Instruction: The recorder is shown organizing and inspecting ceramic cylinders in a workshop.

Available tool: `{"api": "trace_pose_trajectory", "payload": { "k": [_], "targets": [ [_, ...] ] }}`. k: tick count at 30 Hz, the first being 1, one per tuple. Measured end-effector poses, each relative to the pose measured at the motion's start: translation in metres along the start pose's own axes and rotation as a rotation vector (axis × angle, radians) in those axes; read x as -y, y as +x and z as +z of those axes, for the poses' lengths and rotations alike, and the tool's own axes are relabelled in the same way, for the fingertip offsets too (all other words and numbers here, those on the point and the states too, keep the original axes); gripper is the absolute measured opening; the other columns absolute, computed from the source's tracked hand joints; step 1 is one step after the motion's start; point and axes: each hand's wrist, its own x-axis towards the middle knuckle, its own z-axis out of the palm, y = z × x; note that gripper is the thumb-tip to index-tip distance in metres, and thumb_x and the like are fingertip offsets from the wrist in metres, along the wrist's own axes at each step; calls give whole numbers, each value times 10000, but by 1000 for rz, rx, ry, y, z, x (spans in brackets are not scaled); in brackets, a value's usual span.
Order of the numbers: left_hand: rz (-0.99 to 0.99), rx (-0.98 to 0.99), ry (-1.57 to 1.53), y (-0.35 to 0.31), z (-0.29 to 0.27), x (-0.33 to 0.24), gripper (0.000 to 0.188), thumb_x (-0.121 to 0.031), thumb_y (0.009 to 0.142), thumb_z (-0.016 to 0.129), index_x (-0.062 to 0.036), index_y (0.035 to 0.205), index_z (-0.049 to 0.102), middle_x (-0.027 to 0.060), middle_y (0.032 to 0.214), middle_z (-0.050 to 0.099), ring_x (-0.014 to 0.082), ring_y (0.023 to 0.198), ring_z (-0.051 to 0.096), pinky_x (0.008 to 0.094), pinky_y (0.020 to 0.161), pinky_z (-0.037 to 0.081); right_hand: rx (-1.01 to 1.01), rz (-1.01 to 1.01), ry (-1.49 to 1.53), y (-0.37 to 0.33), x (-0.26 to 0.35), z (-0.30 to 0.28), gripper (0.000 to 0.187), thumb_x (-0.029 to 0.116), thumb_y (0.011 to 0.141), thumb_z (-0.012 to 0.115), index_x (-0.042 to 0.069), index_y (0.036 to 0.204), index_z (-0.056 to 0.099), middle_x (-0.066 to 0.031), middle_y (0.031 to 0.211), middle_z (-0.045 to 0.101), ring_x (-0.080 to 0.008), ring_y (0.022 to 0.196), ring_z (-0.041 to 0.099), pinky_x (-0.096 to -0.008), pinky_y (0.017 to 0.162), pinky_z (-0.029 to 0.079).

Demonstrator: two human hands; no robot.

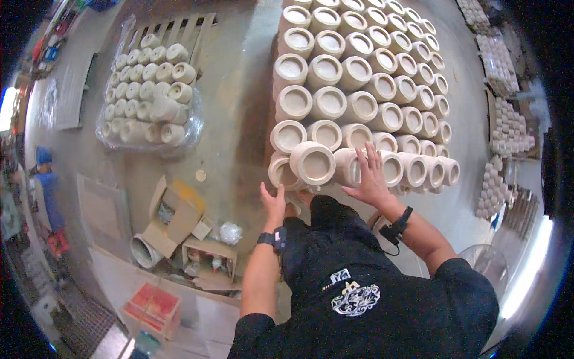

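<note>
A large block of stacked pale, unglazed clay pots (326, 70) fills the space in front of me, their round recessed ends facing up. At its near edge one pot (315, 164) sits higher than its neighbours and overlaps them. My left hand (274, 203) is just left of and below that pot, thumb and fingers apart, with nothing in it. On the other side, my right hand (372, 179) has its fingers spread in front of the near row, close to another pot (347, 167). Whether its fingertips touch the pots I cannot tell.
At the left, a wooden pallet (202, 37) carries smaller clay pieces (137, 90) with plastic wrap around the base. Open cardboard boxes (179, 210), a bucket (143, 251) and a red-topped carton (152, 306) stand lower left. More stacked pots (508, 128) line the right side.
</note>
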Motion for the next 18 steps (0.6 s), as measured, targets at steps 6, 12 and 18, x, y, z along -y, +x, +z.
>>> {"api": "trace_pose_trajectory", "payload": {
  "k": [6,12,18],
  "targets": [
    [459,48,369,-6,12,-67,891,-455,817,689,-57,1481,246,292,1493,211,425,1406,167,511,1132,178,212,100,3,-1,-20,6,1187,338,523,890,74,1462,213,-258,1474,223,-436,1393,188,-511,1165,157],
    [427,253,365,24,15,-53,894,-487,808,690,-53,1473,279,245,1478,253,363,1383,262,455,1112,256,241,109,82,4,-21,13,1182,280,509,902,135,1476,237,-261,1444,273,-464,1330,281,-511,1115,284],
    [307,434,-56,17,37,-36,996,-157,769,771,-62,1505,107,148,1468,283,261,1340,325,390,1107,293,144,99,138,-1,-27,21,1150,300,525,893,139,1469,255,-278,1423,280,-485,1314,288,-538,1108,277]
  ]
}}
